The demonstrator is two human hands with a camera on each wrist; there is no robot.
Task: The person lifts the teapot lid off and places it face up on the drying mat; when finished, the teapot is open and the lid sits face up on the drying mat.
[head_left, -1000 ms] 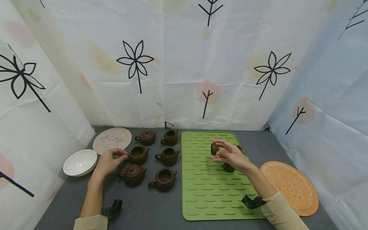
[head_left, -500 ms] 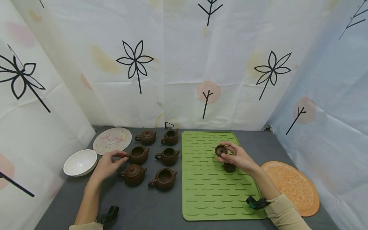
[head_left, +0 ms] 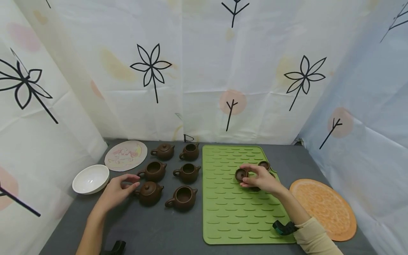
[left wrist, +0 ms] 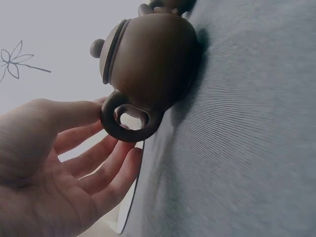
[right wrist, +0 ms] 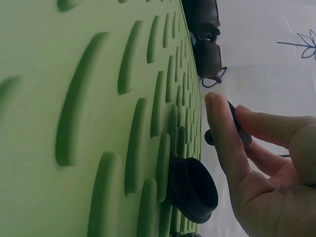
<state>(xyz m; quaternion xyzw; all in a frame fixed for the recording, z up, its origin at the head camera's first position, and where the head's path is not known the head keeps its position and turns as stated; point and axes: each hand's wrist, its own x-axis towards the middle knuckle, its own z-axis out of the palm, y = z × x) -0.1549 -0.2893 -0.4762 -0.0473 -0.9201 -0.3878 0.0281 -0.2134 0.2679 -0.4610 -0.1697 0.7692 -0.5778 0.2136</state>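
Treat this as setting the small brown lid (head_left: 241, 174) down on the green mat (head_left: 229, 212), going by how things lie. Note the right hand (head_left: 261, 179) pinching that lid by its rim between thumb and fingertips (right wrist: 219, 133), hollow side up, just over the far right part of the mat and, in the right wrist view, seemingly not yet touching it. Lower it level, knob first, into a furrow between the raised ribs, so that it cannot rock or roll. Steer clear of the lid already lying on the mat (right wrist: 192, 190) close under the palm, and of the other lid (head_left: 264, 164) just beyond the fingers; leave a gap, since clay chips easily against clay. Loosen the pinch only once the lid bears its own weight. Meanwhile, see the left hand (head_left: 116, 191) spread and relaxed, holding nothing, fingertips just beside the loop handle (left wrist: 126, 121) of the lidded teapot (head_left: 148, 193) at the near left of the group on the counter (head_left: 165, 230). Hold that hand quiet there, without nudging the pot towards the open teapot (head_left: 183, 197) next to it.
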